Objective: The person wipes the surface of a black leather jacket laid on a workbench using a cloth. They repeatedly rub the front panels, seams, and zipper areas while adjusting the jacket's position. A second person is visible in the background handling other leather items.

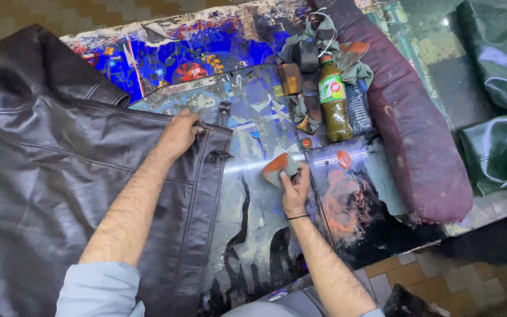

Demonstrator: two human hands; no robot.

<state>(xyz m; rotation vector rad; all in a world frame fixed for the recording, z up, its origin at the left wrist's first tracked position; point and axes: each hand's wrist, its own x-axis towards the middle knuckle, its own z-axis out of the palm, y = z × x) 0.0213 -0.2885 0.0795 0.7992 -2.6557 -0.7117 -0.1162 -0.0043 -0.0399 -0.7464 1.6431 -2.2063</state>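
On the paint-stained worktable [253, 235], the dark leather jacket [60, 176] lies left w/ front edge running top-to-bottom; left hand [178, 134] clamps its corner, right hand [296, 191] pinches the dye-stained sponge [280, 168] just right of it.

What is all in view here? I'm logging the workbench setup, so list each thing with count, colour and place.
leather jacket: one, dark brown, spread over the left of the table
table: one, paint-stained blue and black top, centre
sponge: one, grey with orange-red stain, mid-table
bottle: one, plastic, olive-brown liquid, lying at upper centre
bottle cap: one, orange, beside the bottle's base
rags: a heap, grey-green, under and behind the bottle
cushion roll: one, maroon, along the right
green leather: one piece, dark green, far right
left hand: grips the jacket's front edge
right hand: holds the sponge
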